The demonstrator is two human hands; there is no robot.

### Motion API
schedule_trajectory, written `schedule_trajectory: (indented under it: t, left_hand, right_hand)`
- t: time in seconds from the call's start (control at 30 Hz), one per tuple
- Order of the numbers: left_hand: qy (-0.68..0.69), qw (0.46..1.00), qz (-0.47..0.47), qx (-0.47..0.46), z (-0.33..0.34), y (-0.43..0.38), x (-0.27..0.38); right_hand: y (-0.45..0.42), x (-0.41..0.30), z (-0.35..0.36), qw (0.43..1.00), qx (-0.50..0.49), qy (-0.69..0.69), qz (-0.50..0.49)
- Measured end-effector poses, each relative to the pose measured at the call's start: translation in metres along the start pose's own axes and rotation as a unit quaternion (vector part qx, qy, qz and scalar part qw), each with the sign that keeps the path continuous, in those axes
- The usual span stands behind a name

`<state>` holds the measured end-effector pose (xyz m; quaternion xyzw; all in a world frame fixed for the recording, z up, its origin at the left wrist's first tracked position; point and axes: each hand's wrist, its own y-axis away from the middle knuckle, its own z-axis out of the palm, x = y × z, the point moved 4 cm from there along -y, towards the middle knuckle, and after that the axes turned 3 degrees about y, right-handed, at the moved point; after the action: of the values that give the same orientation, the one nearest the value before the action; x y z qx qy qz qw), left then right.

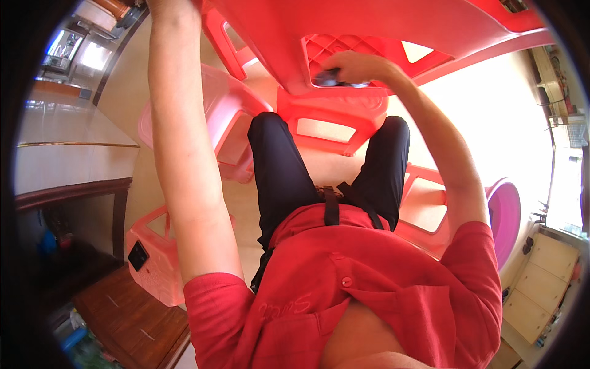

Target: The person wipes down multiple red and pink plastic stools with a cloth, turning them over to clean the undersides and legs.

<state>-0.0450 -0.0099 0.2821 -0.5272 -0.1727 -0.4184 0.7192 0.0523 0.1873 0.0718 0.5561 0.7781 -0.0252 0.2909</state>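
Note:
A large red plastic stool (258, 32) fills the top of the view, close to me. Its side has a cut-out, and ribbed lattice (341, 44) shows through it. My right hand (359, 67) reaches to this cut-out, its fingers closed on a dark bunched cloth (328, 77) at the lower rim. Part of the cloth is hidden by the hand. My left forearm (177, 92) stretches up along the stool's left side; the hand itself lies beyond the top edge, out of view. Between my knees stands another red plastic stool (332, 108).
A pink stool (230, 92) stands left of my knees. Behind it is an orange-pink stool (156, 267) with a black rectangular item (138, 256) on it. To the right are another stool (421, 203) and a purple basin (507, 217). A wooden surface (133, 318) lies lower left.

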Motion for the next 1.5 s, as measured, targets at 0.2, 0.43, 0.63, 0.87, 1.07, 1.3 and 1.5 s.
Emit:
schedule_trajectory:
  t: [0.2, 0.43, 0.63, 0.87, 1.07, 1.3, 1.5]
  left_hand:
    - [0.003, 1.0, 0.0, -0.006, 0.001, 0.0, 0.005]
    - [0.014, 1.0, -0.003, 0.003, -0.002, 0.005, 0.011]
    - [0.032, 0.999, -0.01, -0.031, 0.008, -0.002, 0.01]
    - [0.035, 0.997, 0.038, -0.061, 0.014, 0.021, 0.032]
    - [-0.053, 0.996, 0.06, 0.026, 0.0, 0.002, 0.011]
    - [-0.049, 0.995, 0.085, 0.022, 0.014, 0.007, 0.023]
    - [-0.086, 0.993, 0.076, 0.015, 0.007, 0.007, 0.018]
  right_hand:
    - [-0.006, -0.021, 0.012, 0.999, 0.026, -0.045, 0.003]
    - [0.053, 0.01, -0.012, 0.978, -0.043, 0.154, 0.131]
    - [0.055, -0.012, -0.015, 0.971, 0.232, -0.052, -0.03]
    - [0.013, -0.07, -0.059, 0.859, 0.172, -0.469, -0.11]
    - [0.024, -0.051, -0.059, 0.518, 0.126, -0.766, -0.359]
    - [0.056, 0.058, -0.038, 0.322, 0.308, -0.834, -0.326]
    - [0.051, 0.003, -0.029, 0.32, 0.247, -0.865, -0.297]
